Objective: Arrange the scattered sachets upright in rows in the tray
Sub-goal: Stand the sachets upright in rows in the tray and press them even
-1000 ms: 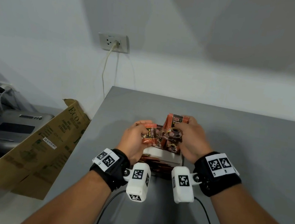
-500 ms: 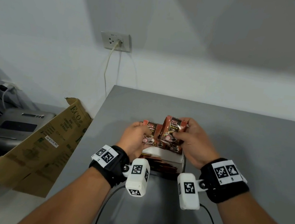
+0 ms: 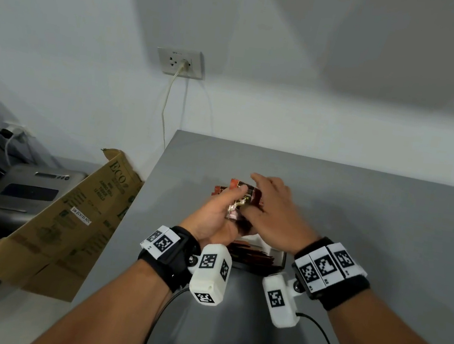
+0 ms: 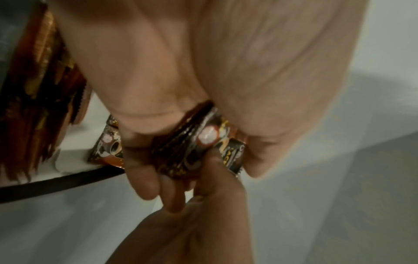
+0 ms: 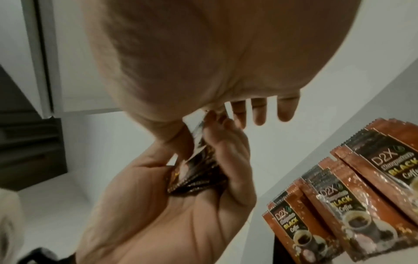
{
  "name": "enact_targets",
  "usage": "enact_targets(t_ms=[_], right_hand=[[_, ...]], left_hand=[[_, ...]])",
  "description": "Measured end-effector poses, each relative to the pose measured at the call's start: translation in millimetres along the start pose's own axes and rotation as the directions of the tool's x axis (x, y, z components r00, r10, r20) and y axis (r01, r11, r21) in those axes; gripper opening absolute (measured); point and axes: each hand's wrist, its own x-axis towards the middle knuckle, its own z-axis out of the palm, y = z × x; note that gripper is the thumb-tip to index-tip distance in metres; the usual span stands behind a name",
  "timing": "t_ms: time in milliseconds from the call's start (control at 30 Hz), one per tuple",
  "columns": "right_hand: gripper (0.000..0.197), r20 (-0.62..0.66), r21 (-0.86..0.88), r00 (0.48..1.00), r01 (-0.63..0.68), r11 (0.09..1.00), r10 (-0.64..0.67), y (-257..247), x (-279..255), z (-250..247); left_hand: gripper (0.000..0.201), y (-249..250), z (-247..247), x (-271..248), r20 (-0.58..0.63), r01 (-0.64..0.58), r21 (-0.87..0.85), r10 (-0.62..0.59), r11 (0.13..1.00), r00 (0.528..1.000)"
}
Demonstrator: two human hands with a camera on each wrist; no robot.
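The left hand (image 3: 215, 217) grips a small bunch of sachets (image 3: 240, 203) in its curled fingers, above the tray (image 3: 280, 259). The right hand (image 3: 275, 212) pinches the bunch too, I think, other fingers straight. More sachets (image 5: 343, 196) stand in the tray below.

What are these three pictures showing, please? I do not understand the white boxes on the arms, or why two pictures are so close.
No machine: a person works with bare hands. The white boxes are cameras worn on the wrists; a third sits on the head. The wide picture is the head view. The two close ones look along each hand. The left hand grips a bunch of coffee sachets above a grey table. The right hand pinches that bunch too, other fingers spread. More sachets stand in rows in the white tray.
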Motion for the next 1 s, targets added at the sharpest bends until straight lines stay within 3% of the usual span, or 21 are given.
enact_targets(t_ms=[100, 200, 267, 333, 467, 600, 700, 767, 867, 1000], right_hand=[[0.099, 0.000, 0.004, 0.986, 0.167, 0.986, -0.167, -3, -3, -4], [0.101, 0.042, -0.166, 0.961, 0.276, 0.947, -0.273, -2, 0, -6], [0.093, 0.065, -0.189, 0.964, 0.266, 0.945, -0.258, 0, 3, -7], [0.090, 0.092, -0.194, 0.963, 0.267, 0.944, -0.253, 2, 5, -6], [0.093, 0.107, -0.213, 0.958, 0.283, 0.935, -0.265, 4, 6, -4], [0.087, 0.105, -0.204, 0.953, 0.300, 0.932, -0.284, 6, 9, -2], [0.099, 0.105, -0.082, 0.969, 0.233, 0.969, -0.224, 5, 8, -7], [0.082, 0.023, 0.053, 0.985, 0.172, 0.984, -0.174, 4, 10, -13], [0.038, -0.122, 0.124, 0.988, 0.114, 0.986, -0.099, 8, 17, -21], [0.018, -0.057, 0.106, 0.995, 0.092, 0.990, -0.086, 10, 22, -21]], left_hand=[[0.070, -5, -3, 5, -0.028, -0.005, -0.023, 0.005, 1.000, 1.000], [0.046, -5, -5, 3, 0.030, -0.010, -0.078, 0.013, 0.997, 0.999], [0.033, -2, -2, -1, 0.105, 0.010, -0.062, -0.004, 0.998, 0.994], [0.035, 0, 0, -2, 0.119, -0.019, -0.043, 0.024, 0.999, 0.993], [0.057, -1, 4, 2, 0.033, -0.083, -0.040, 0.085, 0.996, 0.996], [0.037, 2, 5, 0, -0.022, -0.040, -0.042, 0.039, 0.998, 0.999], [0.045, 5, 5, 2, -0.116, -0.081, 0.045, 0.085, 0.996, 0.990], [0.046, 5, 4, 4, -0.125, -0.146, 0.051, 0.152, 0.988, 0.981], [0.058, 5, 0, 2, -0.123, -0.207, 0.131, 0.223, 0.970, 0.967], [0.062, 2, -6, 1, -0.125, -0.271, 0.270, 0.312, 0.924, 0.942]])
